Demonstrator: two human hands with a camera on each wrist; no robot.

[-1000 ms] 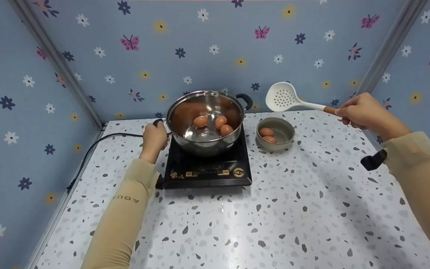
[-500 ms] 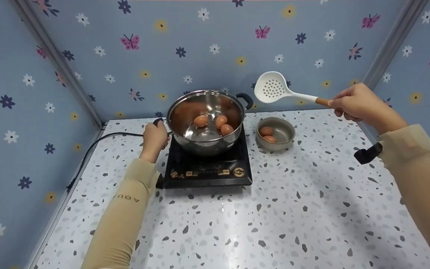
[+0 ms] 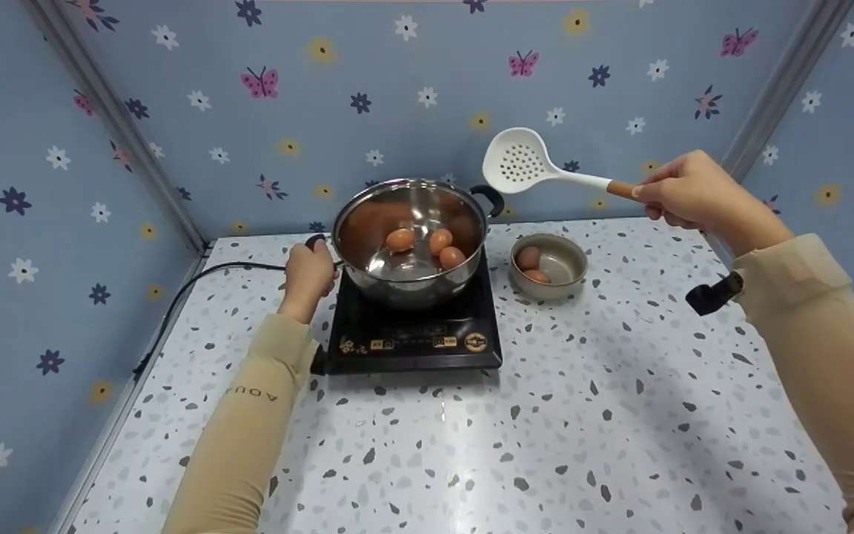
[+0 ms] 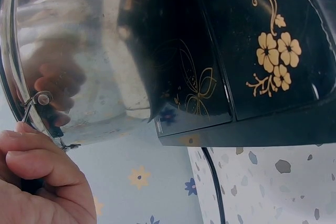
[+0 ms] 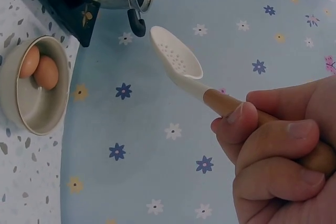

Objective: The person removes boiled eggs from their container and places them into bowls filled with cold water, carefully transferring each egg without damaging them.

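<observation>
My skimmer [image 3: 537, 166] has shifted toward 10 o'clock, head pointing about 9:30, at 2 o'clock from the pot [image 3: 406, 294]; my right hand [image 3: 701, 194] clasps it, my left hand [image 3: 307, 274] the pot's handle [image 3: 314, 241]. Pot: 3 eggs [image 3: 400, 239]; bowl [image 3: 554, 291]: 2.

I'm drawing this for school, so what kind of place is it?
Probably a small cooking corner, maybe a booth: a pot sits on a black cooker, there are eggs in it and in a bowl, and flowery walls surround the table on three sides.
</observation>
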